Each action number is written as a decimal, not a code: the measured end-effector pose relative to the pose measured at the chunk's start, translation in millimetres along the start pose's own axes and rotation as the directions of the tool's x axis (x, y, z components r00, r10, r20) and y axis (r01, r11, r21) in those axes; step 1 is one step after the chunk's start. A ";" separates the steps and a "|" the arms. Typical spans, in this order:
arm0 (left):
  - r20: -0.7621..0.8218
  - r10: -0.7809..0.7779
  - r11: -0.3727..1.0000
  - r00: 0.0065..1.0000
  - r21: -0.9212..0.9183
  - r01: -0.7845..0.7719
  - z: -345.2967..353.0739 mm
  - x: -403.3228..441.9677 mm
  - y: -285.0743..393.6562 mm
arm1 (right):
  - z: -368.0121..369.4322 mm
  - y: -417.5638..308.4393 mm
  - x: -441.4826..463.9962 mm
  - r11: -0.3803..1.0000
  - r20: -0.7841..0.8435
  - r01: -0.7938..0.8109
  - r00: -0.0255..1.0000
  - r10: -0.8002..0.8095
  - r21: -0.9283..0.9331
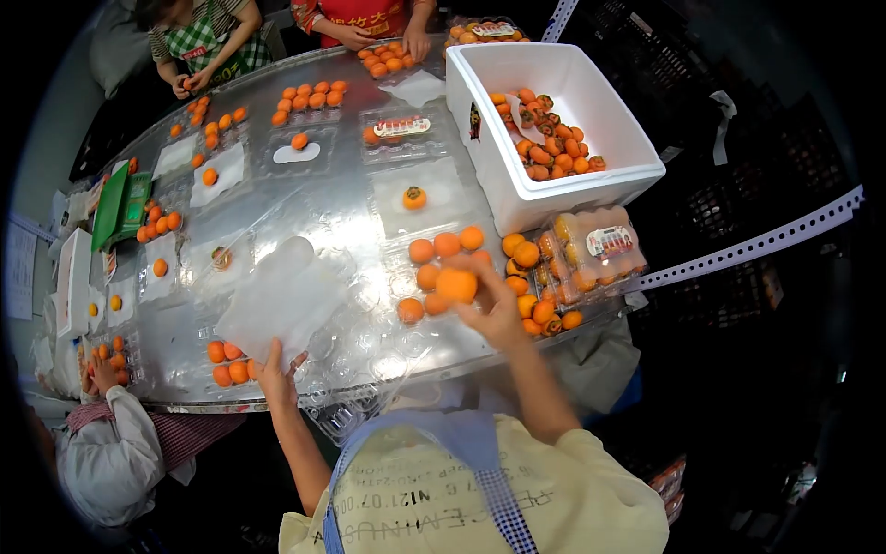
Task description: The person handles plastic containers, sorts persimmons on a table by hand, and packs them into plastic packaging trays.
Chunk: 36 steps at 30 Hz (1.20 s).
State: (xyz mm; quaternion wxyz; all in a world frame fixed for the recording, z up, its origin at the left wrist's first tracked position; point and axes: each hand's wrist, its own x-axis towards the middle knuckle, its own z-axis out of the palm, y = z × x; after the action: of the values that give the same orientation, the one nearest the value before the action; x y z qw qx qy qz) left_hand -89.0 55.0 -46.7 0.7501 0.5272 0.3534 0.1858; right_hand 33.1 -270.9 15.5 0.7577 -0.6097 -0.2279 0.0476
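In my right hand (499, 317) is an orange persimmon (456, 285), slightly blurred, above a group of persimmons (422, 250) arranged in rows at the near right of the table. My left hand (277, 377) is closed on the lower edge of a thin white sheet (281, 294), which spreads out over the metal tabletop. Beside that hand, several persimmons (221, 375) sit close together, partly covered by the hand. Clear plastic trays (346, 369) lie between my two hands. Beyond the right hand, a single persimmon (414, 198) rests on a white sheet.
A white foam box (554, 189) holding many persimmons stands at the right. A packed clear box (595, 245) with a label leans beside it. A green scale (109, 208) stands at far left. Co-workers' hands (354, 37) handle persimmons around the metal table (323, 226).
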 end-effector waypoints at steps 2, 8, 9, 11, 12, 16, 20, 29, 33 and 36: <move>0.023 0.005 1.000 1.000 -0.009 -0.005 6.8 -5.6 -3.0 | -39.2 -18.3 25.1 0.992 -0.064 0.021 0.998 -0.029 -0.122; 0.048 0.004 1.000 0.999 0.001 -0.004 34.0 -27.6 -2.8 | -146.4 -66.2 129.2 0.333 -0.289 -0.099 0.754 -0.589 -0.938; 0.049 0.011 1.000 0.999 0.018 -0.012 40.2 -27.8 0.6 | -139.2 -69.9 129.1 0.517 -0.349 -0.055 0.798 -0.491 -0.854; 0.059 -0.006 1.000 0.998 -0.001 0.006 40.5 -23.7 -0.8 | -121.6 -73.7 100.6 0.811 -0.407 -0.038 0.878 -0.251 -0.583; 0.074 -0.016 1.000 0.997 -0.010 0.017 41.3 -22.1 -1.6 | -109.5 -66.3 84.9 0.883 -0.337 -0.068 0.936 -0.105 -0.464; 0.132 0.053 0.996 0.990 0.067 -0.062 56.9 -11.4 3.6 | -62.9 22.9 16.8 0.961 -0.041 -0.198 0.980 0.194 -0.194; 0.281 0.099 0.965 0.955 0.206 -0.160 61.0 8.3 8.8 | -9.0 34.2 -26.1 0.705 0.160 -0.626 0.774 0.612 0.332; 0.907 0.145 0.878 0.396 0.066 -0.473 52.8 14.0 19.2 | 61.7 31.5 -139.1 0.627 -0.083 -0.555 0.710 0.700 0.546; 0.998 -0.046 0.896 0.051 0.063 -0.439 77.0 -7.7 19.3 | 93.5 41.1 -212.7 0.665 -0.286 -0.418 0.668 0.687 0.619; 0.940 -0.262 0.964 -0.219 0.248 -0.091 81.8 -17.0 2.1 | 119.0 2.6 -252.4 0.669 -0.507 -0.213 0.503 0.700 0.712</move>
State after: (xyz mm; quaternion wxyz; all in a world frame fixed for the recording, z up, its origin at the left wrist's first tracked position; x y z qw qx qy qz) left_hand -41.0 -9.2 -23.2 0.6886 0.5292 -0.3083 -0.3882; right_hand -239.4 -251.2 -41.3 0.8781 -0.3570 0.3116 0.0667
